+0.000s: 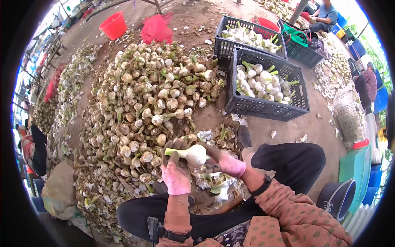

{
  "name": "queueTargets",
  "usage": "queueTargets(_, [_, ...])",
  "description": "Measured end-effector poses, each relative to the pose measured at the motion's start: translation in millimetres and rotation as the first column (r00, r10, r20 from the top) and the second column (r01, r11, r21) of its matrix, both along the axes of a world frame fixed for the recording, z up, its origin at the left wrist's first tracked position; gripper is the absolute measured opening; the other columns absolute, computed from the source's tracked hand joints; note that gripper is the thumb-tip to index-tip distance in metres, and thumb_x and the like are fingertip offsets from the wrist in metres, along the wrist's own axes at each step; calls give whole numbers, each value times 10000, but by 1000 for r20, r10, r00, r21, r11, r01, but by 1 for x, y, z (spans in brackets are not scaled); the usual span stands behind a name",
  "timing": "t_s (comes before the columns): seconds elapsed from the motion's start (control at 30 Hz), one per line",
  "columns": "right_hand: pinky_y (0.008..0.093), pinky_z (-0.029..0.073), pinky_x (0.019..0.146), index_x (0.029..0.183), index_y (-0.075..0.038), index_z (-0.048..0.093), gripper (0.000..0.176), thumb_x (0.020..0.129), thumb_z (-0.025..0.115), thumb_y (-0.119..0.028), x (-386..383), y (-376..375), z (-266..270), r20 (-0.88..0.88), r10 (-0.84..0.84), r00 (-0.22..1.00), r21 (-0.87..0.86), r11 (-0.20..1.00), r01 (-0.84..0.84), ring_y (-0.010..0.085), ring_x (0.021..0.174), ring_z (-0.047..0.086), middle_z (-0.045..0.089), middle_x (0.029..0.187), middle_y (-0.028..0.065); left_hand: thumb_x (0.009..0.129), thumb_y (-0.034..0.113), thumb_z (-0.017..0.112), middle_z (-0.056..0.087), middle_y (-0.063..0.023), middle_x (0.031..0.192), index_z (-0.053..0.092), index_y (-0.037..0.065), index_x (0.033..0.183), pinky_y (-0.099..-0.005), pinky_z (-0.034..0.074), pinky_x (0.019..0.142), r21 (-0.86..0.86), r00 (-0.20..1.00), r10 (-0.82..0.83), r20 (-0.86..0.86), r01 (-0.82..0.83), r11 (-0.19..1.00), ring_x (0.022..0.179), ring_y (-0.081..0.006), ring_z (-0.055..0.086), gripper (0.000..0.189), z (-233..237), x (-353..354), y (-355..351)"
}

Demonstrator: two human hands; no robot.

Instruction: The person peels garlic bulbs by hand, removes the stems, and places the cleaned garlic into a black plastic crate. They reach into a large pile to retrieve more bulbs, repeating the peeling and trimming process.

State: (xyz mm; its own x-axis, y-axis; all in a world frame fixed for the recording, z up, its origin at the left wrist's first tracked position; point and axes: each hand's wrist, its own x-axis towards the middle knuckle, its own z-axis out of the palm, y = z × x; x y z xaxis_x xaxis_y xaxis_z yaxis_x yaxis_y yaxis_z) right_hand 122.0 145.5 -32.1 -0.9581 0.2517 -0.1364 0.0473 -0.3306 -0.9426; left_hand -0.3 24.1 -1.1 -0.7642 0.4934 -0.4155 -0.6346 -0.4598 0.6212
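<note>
A clean white garlic bulb (196,156) with a short pale green stem lies sideways between my two gloved hands. My left hand (177,175) is closed around the stem, with the thumb in front. At the bulb's right side, my right hand (227,163) has its fingers curled against it; some fingertips are hidden behind the bulb. Both gloves are pink at the cuff and dark with dirt at the fingers. Just beyond my hands spreads a big heap of unpeeled garlic (144,99). Below them lie loose peeled skins (222,187).
A black crate (267,110) of peeled garlic stands ahead on the right, with another crate (251,48) behind it. A red bucket (113,25) and red mesh bag (157,29) sit beyond the heap. A dark bucket (337,199) is at my right. Other people (327,16) sit farther off.
</note>
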Motion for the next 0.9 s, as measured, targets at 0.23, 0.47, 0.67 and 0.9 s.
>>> queueTargets(0.23, [345,497,848,1332,-83,390,670,803,720,-328,8,3,-23,76,95,993,-614,788,-28,174,1060,551,540,1185,65,882,53,622,593,-61,1093,521,17,1224,-257,468,857,-335,877,-419,-235,332,882,956,-140,576,359,-15,11,0])
queueTargets(0.47, [318,467,856,1272,-1,429,845,704,744,-541,9,19,-20,-3,118,993,-433,895,-108,174,970,564,563,1097,70,877,71,620,604,-40,1087,514,39,1243,-246,493,816,-329,915,-365,-170,297,896,948,-120,589,382,7,4,10])
queueTargets(0.67, [259,429,680,1132,-7,529,719,708,743,-547,13,12,-17,79,140,987,-542,837,-75,118,794,530,571,922,32,862,52,625,625,-24,989,568,54,1127,-221,462,791,-342,854,-429,-294,325,882,865,-85,564,271,11,5,9])
queueTargets(0.9, [255,475,671,1052,16,591,356,781,740,-159,18,1,19,75,-15,997,-594,803,57,131,755,589,627,863,40,860,115,666,629,-37,952,545,91,1089,-310,524,667,-276,997,4,-77,-25,961,834,-149,624,260,-11,-5,3])
